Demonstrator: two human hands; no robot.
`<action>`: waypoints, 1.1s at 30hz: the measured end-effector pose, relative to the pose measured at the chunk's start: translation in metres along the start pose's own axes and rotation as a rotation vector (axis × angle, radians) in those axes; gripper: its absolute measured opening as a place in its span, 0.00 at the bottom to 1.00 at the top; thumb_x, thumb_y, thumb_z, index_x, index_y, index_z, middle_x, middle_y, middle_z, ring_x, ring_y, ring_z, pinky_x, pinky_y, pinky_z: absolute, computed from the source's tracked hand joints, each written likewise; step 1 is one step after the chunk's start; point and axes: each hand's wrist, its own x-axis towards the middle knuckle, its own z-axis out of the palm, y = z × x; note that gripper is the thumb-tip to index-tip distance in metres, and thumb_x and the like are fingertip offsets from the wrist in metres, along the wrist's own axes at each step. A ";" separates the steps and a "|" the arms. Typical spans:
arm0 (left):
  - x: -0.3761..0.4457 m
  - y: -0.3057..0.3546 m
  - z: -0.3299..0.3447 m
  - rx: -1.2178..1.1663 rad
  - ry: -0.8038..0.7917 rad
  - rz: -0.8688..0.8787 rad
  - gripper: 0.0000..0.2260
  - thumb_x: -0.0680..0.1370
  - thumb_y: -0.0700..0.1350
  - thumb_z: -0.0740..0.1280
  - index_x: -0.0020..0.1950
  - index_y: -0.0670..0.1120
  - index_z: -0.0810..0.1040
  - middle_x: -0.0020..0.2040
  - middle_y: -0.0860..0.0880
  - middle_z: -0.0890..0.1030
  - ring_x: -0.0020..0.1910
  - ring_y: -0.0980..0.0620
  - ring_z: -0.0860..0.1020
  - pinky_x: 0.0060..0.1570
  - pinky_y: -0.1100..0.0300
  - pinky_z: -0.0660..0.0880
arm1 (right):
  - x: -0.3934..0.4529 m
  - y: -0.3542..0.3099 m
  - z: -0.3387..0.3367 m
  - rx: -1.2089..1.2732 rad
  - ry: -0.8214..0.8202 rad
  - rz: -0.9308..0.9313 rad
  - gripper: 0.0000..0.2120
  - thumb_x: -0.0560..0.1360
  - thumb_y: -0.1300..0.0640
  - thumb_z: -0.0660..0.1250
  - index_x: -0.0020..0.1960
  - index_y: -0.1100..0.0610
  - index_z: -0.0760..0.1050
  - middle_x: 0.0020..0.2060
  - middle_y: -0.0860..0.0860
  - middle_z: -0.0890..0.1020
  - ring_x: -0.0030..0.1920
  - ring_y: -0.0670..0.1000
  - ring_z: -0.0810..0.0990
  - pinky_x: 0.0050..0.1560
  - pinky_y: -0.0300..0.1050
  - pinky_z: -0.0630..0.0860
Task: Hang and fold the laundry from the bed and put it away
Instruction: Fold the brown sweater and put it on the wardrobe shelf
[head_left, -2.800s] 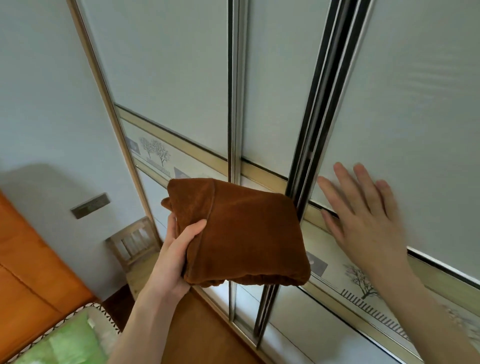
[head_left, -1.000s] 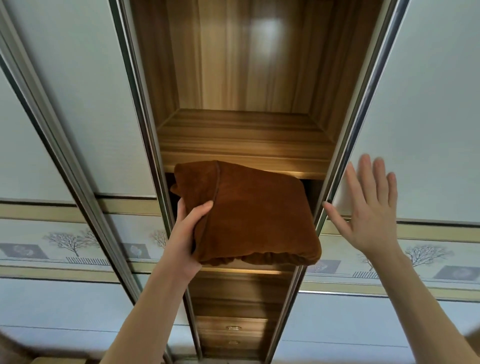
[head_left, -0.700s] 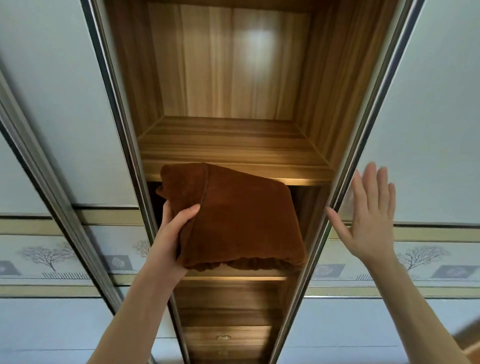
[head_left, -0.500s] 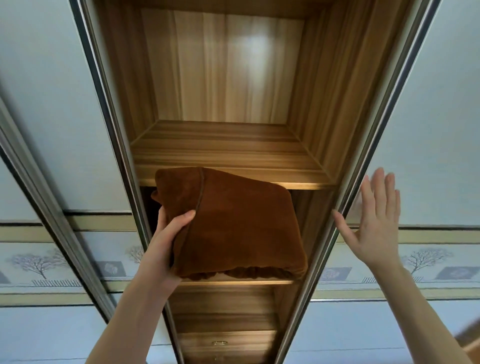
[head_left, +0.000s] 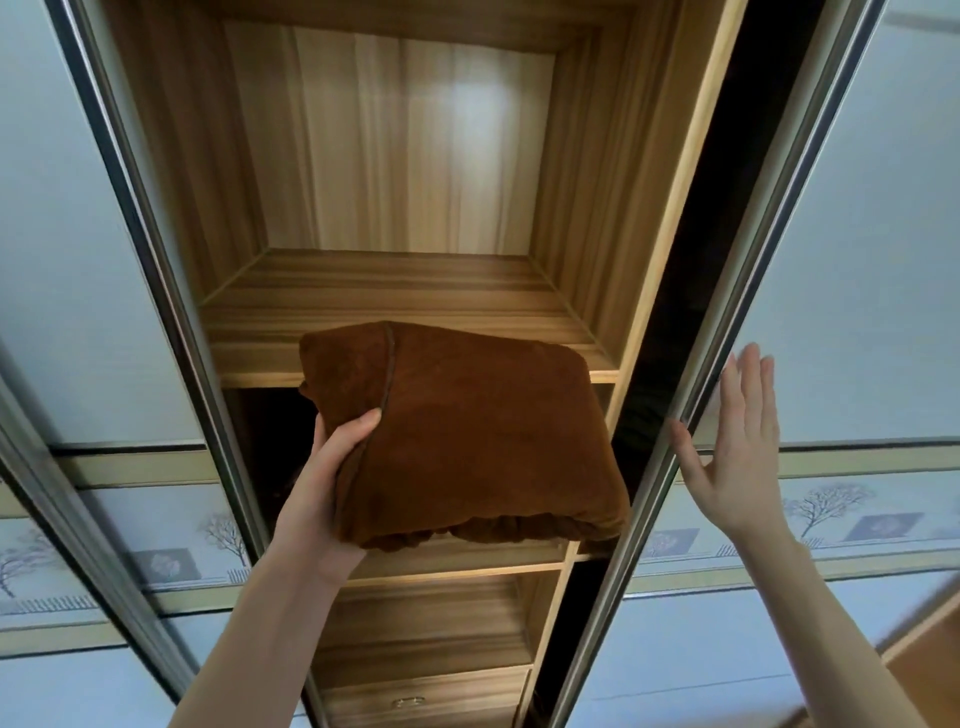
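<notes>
Wooden wardrobe shelves (head_left: 395, 301) show between two pale sliding doors, the right door (head_left: 857, 260) drawn aside. In front of the upper shelf's edge, the left hand (head_left: 324, 499) grips a folded brown blanket (head_left: 467, 436) from beneath, thumb curled over its near left side. Right of the blanket, the right hand (head_left: 737, 457) lies flat and open-fingered against the right door by its metal frame.
</notes>
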 end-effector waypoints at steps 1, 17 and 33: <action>0.001 -0.001 0.002 -0.008 0.000 -0.006 0.25 0.75 0.50 0.72 0.72 0.63 0.76 0.67 0.46 0.83 0.61 0.36 0.84 0.58 0.29 0.78 | 0.000 0.000 -0.001 0.001 0.000 0.000 0.38 0.81 0.54 0.66 0.82 0.68 0.52 0.84 0.63 0.51 0.84 0.65 0.47 0.82 0.66 0.52; 0.021 -0.013 0.034 0.043 -0.006 -0.064 0.27 0.74 0.52 0.72 0.74 0.59 0.76 0.66 0.45 0.83 0.56 0.39 0.86 0.43 0.42 0.84 | -0.006 -0.084 -0.025 0.380 0.149 0.450 0.11 0.86 0.49 0.58 0.57 0.54 0.75 0.47 0.48 0.81 0.43 0.48 0.79 0.45 0.48 0.76; 0.076 0.072 0.025 0.218 0.076 0.065 0.30 0.74 0.50 0.77 0.74 0.64 0.73 0.61 0.51 0.86 0.56 0.47 0.86 0.51 0.48 0.84 | 0.108 -0.146 -0.018 1.342 -0.602 1.080 0.27 0.73 0.47 0.74 0.71 0.51 0.76 0.60 0.53 0.86 0.59 0.53 0.86 0.53 0.48 0.83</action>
